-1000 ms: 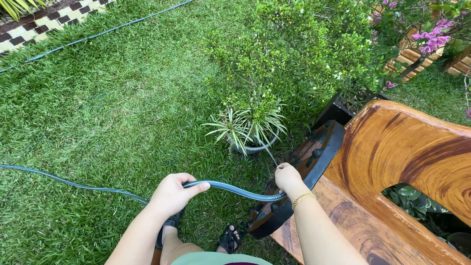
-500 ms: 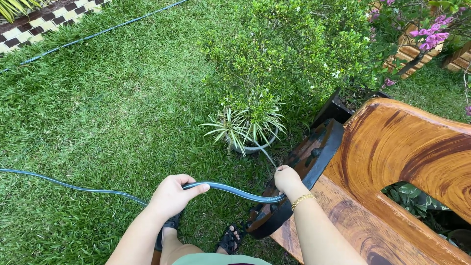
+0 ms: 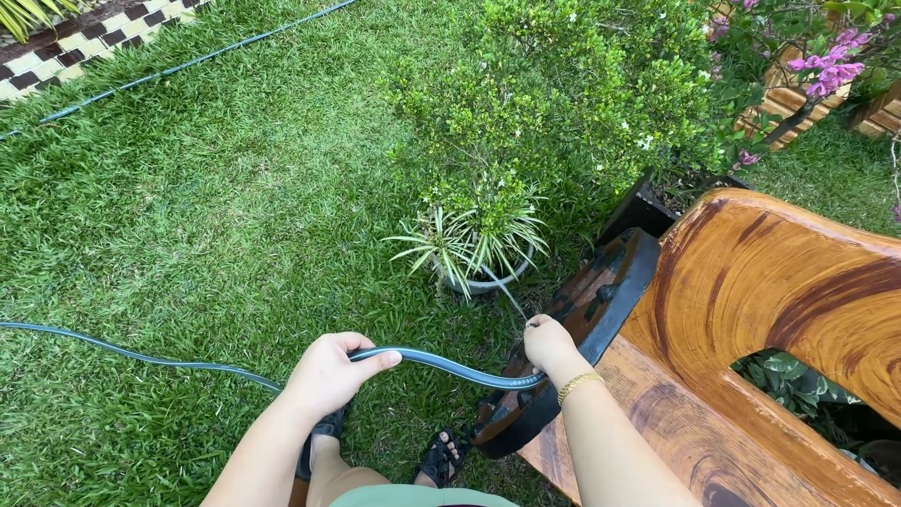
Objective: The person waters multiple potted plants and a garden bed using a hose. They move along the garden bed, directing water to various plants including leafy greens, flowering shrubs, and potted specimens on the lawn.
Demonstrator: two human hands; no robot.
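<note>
Hose (image 3: 450, 367) runs left-right between both hands: left hand (image 3: 328, 373) wraps it mid-span, right hand (image 3: 549, 344) pinches its end, aimed at pot (image 3: 483, 278) just ahead.

A thin, dark blue-grey flexible garden hose (image 3: 450, 368) runs across the green lawn. From the left edge of the view it lies flat on the grass in a shallow curve, then lifts off the ground. Its raised part arches slightly and spans the gap between the two hands, sagging toward its right end, which sits just beside the dark wooden wheel. A second stretch of the same hose lies straight across the grass at upper left.
</note>
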